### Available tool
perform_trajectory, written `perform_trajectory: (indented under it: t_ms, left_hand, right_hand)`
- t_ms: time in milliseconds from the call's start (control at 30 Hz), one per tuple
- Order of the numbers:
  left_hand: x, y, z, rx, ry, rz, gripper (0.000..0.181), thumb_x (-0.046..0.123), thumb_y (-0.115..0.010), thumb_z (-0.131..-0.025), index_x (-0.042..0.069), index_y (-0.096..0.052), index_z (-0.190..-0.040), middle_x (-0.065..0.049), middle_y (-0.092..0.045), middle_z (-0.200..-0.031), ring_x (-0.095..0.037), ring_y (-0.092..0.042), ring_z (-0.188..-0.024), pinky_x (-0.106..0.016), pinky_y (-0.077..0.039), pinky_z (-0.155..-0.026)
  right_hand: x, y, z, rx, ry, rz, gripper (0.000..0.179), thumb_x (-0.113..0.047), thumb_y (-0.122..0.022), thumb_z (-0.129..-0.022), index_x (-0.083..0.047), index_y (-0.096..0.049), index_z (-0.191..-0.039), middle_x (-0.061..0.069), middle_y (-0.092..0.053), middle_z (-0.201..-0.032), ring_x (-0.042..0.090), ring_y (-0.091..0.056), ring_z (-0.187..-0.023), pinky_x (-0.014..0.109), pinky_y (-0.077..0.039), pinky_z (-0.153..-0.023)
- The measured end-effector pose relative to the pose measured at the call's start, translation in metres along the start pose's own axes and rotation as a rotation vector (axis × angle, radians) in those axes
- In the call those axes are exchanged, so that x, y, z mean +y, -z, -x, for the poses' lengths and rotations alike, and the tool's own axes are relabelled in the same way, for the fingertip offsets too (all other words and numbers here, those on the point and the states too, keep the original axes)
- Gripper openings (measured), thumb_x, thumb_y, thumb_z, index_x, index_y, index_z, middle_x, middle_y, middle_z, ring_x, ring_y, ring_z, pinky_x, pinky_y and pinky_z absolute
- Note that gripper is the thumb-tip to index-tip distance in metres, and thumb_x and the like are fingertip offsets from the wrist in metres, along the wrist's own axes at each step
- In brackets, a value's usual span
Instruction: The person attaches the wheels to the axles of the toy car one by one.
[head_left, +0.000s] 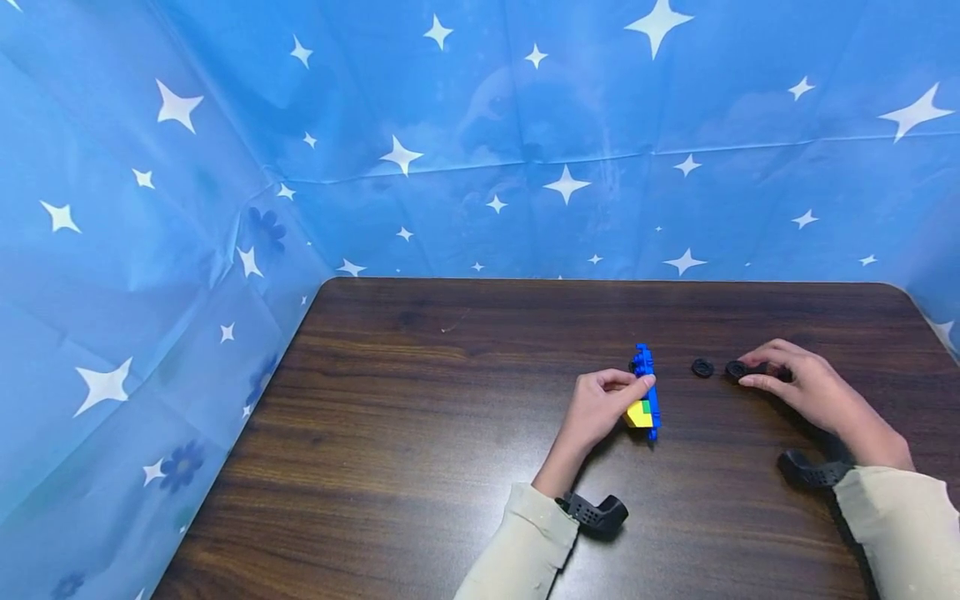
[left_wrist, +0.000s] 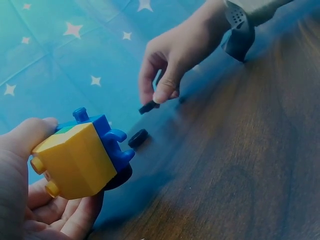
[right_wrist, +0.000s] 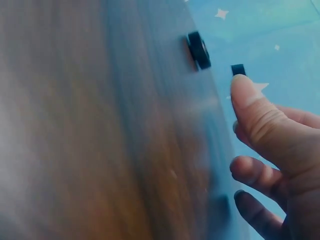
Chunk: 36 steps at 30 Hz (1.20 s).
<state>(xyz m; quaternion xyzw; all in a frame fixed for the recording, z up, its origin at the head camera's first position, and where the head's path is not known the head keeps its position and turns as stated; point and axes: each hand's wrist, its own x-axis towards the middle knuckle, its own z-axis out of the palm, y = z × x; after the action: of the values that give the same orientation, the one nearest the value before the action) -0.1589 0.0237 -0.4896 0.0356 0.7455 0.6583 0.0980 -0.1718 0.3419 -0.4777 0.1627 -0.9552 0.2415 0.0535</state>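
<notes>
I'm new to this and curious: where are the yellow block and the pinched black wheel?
Yellow block [left_wrist: 80, 162], left wrist view: its broad side.
Pinched black wheel [head_left: 736, 371], head view: its round face.

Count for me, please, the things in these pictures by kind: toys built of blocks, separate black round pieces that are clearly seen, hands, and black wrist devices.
Block toy: 1
Black round pieces: 2
Hands: 2 (left hand, right hand)
Black wrist devices: 2
Total: 7
Not counted: a dark spot beyond the right hand, too unclear to identify.
</notes>
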Motion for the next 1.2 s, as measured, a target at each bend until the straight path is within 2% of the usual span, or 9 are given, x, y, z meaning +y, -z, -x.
perform_trajectory:
  t_ms: [133,367,667,800,967,1200]
  left_hand:
    - [-0.001,0.001,0.000,0.000,0.004,-0.009,0.036,0.043,-0.078,-0.091,0.009,-0.080,-0.103,0.001,-0.079,-0.096,-0.001,-0.065,-0.079,-0.020,-0.053,-0.074]
    - [-0.002,0.001,0.001,0.005,0.020,-0.022,0.036,0.044,-0.078,-0.092,0.010,-0.080,-0.102,0.002,-0.078,-0.094,-0.002,-0.064,-0.078,-0.021,-0.053,-0.072]
    - [0.000,0.000,0.001,0.026,0.016,-0.035,0.036,0.046,-0.078,-0.091,0.012,-0.081,-0.100,0.003,-0.078,-0.094,-0.002,-0.063,-0.078,-0.021,-0.051,-0.071]
    - [0.002,-0.001,0.001,0.034,0.017,-0.048,0.037,0.047,-0.079,-0.090,0.012,-0.081,-0.100,0.003,-0.078,-0.095,-0.003,-0.063,-0.078,-0.022,-0.052,-0.072]
    - [0.002,-0.003,0.001,0.046,0.035,-0.040,0.038,0.048,-0.079,-0.089,0.013,-0.081,-0.100,0.005,-0.078,-0.094,-0.003,-0.064,-0.079,-0.022,-0.053,-0.073]
    - [0.000,-0.003,0.000,0.052,0.045,-0.025,0.036,0.048,-0.080,-0.089,0.014,-0.081,-0.099,0.006,-0.077,-0.093,-0.003,-0.064,-0.078,-0.023,-0.053,-0.072]
  right_hand:
    - [-0.007,-0.007,0.007,0.078,-0.015,-0.053,0.022,-0.020,-0.076,-0.096,-0.011,-0.075,-0.116,0.006,-0.068,-0.107,-0.012,-0.045,-0.084,0.025,-0.044,-0.066]
    - [-0.022,-0.018,0.018,0.157,-0.016,-0.104,0.021,-0.019,-0.077,-0.095,-0.011,-0.075,-0.115,0.002,-0.065,-0.101,-0.008,-0.045,-0.080,0.019,-0.036,-0.065]
    - [-0.047,-0.032,0.023,0.246,0.066,-0.166,0.023,-0.012,-0.081,-0.091,-0.014,-0.076,-0.113,-0.004,-0.064,-0.098,-0.006,-0.047,-0.082,0.018,-0.036,-0.069]
    - [-0.058,-0.035,0.022,0.271,0.098,-0.178,0.026,-0.008,-0.083,-0.088,-0.014,-0.076,-0.112,-0.005,-0.065,-0.100,-0.004,-0.049,-0.083,0.016,-0.038,-0.073]
    - [-0.068,-0.038,0.023,0.265,0.126,-0.210,0.031,-0.004,-0.085,-0.084,-0.015,-0.077,-0.112,-0.006,-0.065,-0.100,-0.003,-0.051,-0.082,0.012,-0.038,-0.078]
    - [-0.078,-0.039,0.020,0.267,0.190,-0.263,0.042,0.005,-0.087,-0.078,-0.019,-0.078,-0.111,-0.008,-0.065,-0.099,-0.003,-0.053,-0.080,0.015,-0.040,-0.075]
